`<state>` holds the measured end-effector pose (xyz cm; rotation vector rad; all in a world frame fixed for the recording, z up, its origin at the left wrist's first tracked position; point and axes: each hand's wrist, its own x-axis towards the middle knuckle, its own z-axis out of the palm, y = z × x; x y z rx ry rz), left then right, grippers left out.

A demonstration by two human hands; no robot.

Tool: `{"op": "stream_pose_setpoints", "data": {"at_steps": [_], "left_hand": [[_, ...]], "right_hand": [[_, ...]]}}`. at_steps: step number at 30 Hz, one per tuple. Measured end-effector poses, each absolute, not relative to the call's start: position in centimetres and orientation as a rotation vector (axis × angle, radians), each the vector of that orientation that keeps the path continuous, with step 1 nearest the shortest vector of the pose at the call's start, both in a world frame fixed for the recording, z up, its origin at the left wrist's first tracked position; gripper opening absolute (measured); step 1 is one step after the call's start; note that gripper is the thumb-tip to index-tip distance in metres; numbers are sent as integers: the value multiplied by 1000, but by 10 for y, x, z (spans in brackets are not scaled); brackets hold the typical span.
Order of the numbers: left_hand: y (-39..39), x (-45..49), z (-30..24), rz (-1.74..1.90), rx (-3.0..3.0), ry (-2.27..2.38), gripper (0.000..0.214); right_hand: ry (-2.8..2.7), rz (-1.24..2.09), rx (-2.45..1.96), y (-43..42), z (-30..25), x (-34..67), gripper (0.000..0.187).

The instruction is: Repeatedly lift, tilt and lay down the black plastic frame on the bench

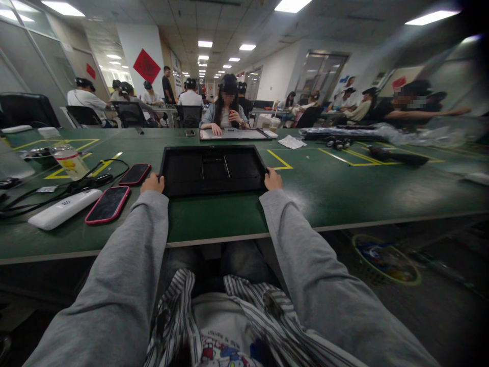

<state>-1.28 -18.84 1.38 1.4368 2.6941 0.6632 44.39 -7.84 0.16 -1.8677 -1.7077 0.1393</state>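
Note:
A wide black rectangular panel (183, 171) with a raised rim lies on the green table (305, 204) in front of me. Two thin light strips run across its middle around a recessed section. My left hand (153, 183) is closed on its left edge, fingers curled around the side. On the opposite edge, my right hand (273, 179) grips in the same way near the right corner. The fingertips of both hands are partly hidden by the rim. Two phones in pink-red cases, one nearer (108, 205) and one farther (135, 174), lie left of my left hand.
A white power bank (64, 209), black cables and a bottle (66, 158) stand at the left. Across the table a person sits at another panel (237, 134). Tissue (292, 141), a black power tool (397, 154) and plastic wrap lie right. Below is a basket (385, 260).

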Motion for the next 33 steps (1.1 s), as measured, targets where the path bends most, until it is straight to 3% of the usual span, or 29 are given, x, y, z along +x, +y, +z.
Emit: {"op": "stream_pose_setpoints", "data": {"at_steps": [33], "left_hand": [[-189, -12, 13, 656, 1451, 2697, 52]], "right_hand": [[-1709, 153, -1887, -78, 2, 443, 48]]}}
